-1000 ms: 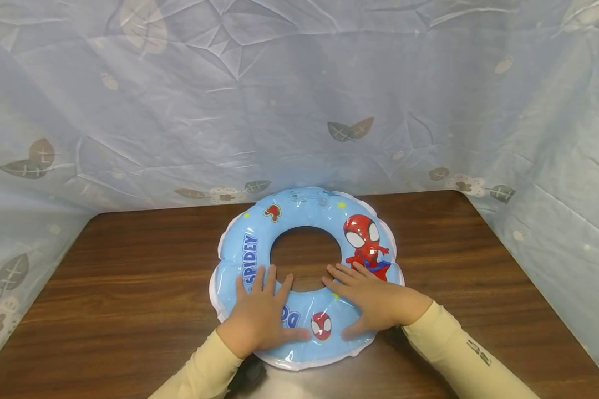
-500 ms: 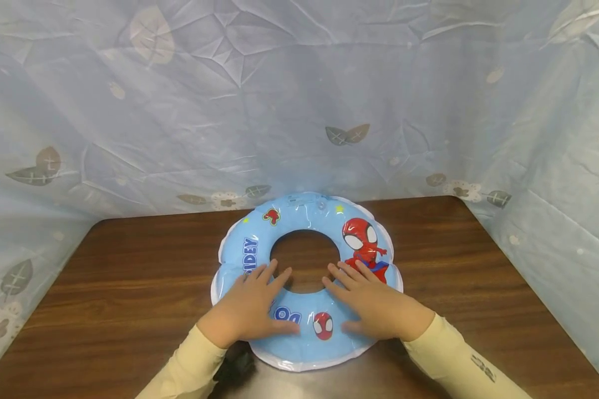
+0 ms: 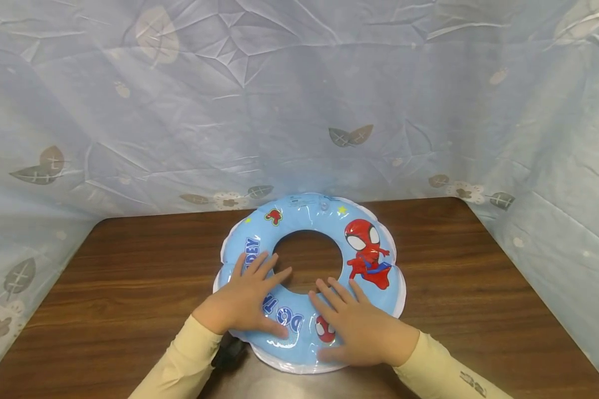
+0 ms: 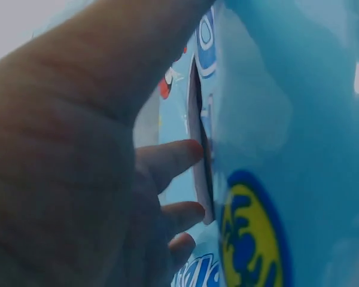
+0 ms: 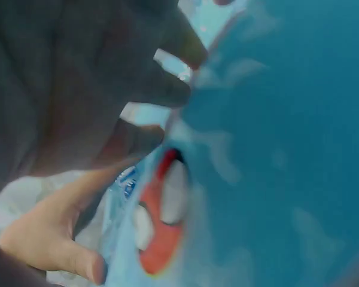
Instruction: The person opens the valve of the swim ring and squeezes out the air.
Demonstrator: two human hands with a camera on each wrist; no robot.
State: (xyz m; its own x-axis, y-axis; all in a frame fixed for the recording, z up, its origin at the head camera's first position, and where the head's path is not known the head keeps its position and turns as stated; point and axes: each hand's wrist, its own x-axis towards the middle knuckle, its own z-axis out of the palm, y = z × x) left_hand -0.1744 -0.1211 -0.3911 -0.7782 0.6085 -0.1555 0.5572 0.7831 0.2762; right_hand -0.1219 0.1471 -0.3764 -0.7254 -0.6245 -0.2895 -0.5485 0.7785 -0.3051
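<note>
A light blue inflatable swim ring (image 3: 299, 216) with a white scalloped edge lies flat, printed with a red masked cartoon figure, small stars and blue lettering. On its near left part rests my left hand (image 3: 244, 299), fingers spread toward the centre hole. My right hand (image 3: 361, 327) lies over the near right part, fingers straight and its thumb by the small red face print. In the left wrist view, the left hand's fingers (image 4: 170, 164) stretch along the ring's blue surface (image 4: 275, 107). The right wrist view has the right hand's fingertips (image 5: 179, 92) right at the vinyl (image 5: 275, 155).
The ring lies on a dark brown wood-grain table (image 3: 130, 288) with rounded far corners. A pale blue leaf-patterned curtain (image 3: 299, 111) hangs behind the table and along both sides. A black object (image 3: 228, 353) shows under my left wrist.
My right hand has slid left and nearer along the ring, uncovering more of the cartoon figure. My left hand has shifted slightly left. The ring stays in nearly the same place.
</note>
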